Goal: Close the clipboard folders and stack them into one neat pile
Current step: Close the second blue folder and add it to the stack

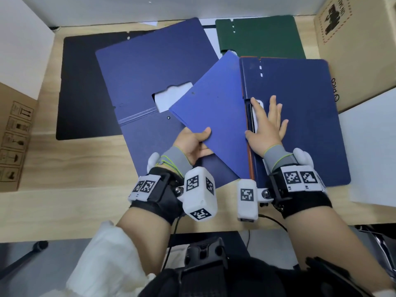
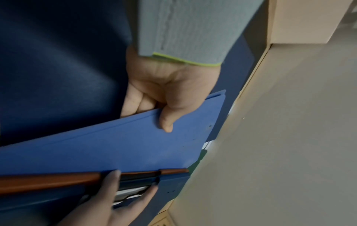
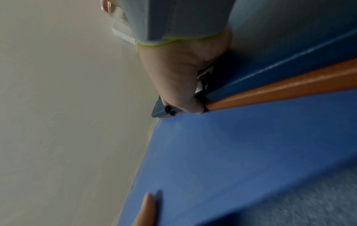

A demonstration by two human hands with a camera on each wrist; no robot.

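Note:
My left hand (image 1: 194,142) grips the near edge of a closed lighter-blue folder (image 1: 211,113), thumb on top, fingers beneath; the left wrist view shows that hand (image 2: 166,97) and folder (image 2: 115,146) the same way. This folder is tilted and lifted, its right edge against the stack. My right hand (image 1: 266,125) lies flat with spread fingers on a closed dark-blue folder (image 1: 300,116), which sits on an orange folder (image 1: 250,163) of which only the edge shows. An open dark-blue folder (image 1: 150,67) lies spread beneath. A closed green folder (image 1: 261,36) lies at the back.
A black mat (image 1: 83,86) covers the wooden table (image 1: 64,168) at the left. Cardboard boxes stand at the far right (image 1: 360,46) and the left edge (image 1: 15,136). A white sheet (image 1: 372,151) lies at the right.

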